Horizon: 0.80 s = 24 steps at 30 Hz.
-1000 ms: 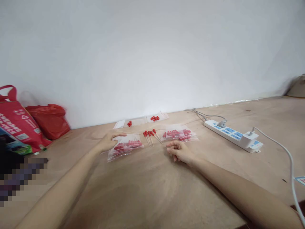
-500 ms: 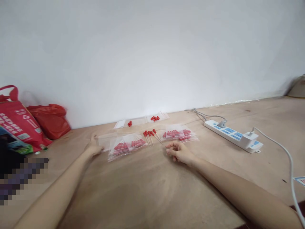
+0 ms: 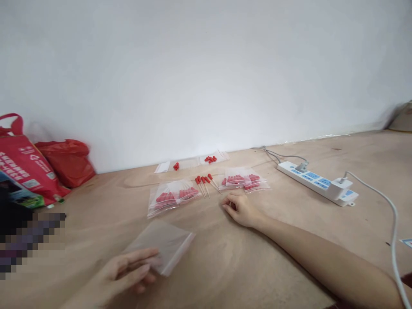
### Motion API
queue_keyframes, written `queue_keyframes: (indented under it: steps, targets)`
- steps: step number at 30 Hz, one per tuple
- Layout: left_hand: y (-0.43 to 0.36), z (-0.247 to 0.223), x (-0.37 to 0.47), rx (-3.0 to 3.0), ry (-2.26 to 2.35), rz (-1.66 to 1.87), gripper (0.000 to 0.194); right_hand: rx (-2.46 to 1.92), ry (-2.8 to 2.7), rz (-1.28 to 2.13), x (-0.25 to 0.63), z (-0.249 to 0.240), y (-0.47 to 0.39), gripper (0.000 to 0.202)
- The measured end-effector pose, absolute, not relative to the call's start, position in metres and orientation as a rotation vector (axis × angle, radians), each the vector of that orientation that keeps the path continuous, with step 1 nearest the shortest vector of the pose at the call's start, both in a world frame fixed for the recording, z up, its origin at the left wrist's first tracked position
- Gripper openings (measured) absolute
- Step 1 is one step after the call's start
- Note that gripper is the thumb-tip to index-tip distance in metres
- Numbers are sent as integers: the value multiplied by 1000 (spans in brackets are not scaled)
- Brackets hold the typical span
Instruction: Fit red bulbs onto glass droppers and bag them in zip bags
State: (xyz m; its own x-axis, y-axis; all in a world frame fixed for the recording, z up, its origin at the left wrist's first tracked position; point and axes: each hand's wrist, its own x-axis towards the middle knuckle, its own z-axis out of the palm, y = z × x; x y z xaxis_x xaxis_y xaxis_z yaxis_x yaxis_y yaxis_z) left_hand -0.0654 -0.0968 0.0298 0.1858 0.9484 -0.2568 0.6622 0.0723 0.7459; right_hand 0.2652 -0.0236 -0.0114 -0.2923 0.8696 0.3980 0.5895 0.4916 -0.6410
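Observation:
At the lower left, my left hand pinches the lower edge of a clear zip bag with nothing visible inside. My right hand rests on the table with its fingers curled together; whether they hold anything is hidden. Just beyond it lie several red-tipped sticks. Zip bags of red pieces lie to their left and right. Farther back, loose red pieces sit on two flat clear bags, a small cluster on the left one and several on the right one.
A white power strip with a plugged-in adapter stands at the right, its cable running down the right side. Red bags stand at the far left. A white wall borders the wooden table.
My left hand has come from beside the bags at the left toward the near edge, bringing the clear bag with it. My right hand has barely moved; its fingers are more curled.

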Motion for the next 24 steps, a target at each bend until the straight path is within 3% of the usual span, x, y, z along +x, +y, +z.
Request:
queue_keyframes:
  steps: [5,9,12,15,17,24]
  targets:
    - [-102,12,19,1369,1164,728,66,-1230,-2010,463,269,-11,-24,10]
    - [-99,11,45,1363,1081,542,74,-1237,-2029,485,272,-12,-24,10]
    - [-76,27,48,1606,1104,269,59,-1226,-2050,512,272,-13,-24,10]
    - [-29,48,57,2196,1355,449,18,-1205,-2074,510,270,-12,-25,9]
    - [8,59,68,2351,1641,424,7,-1195,-2081,503,269,-11,-26,9]
    - [89,53,109,2053,1946,180,23,-1166,-2079,555,271,-14,-28,11]
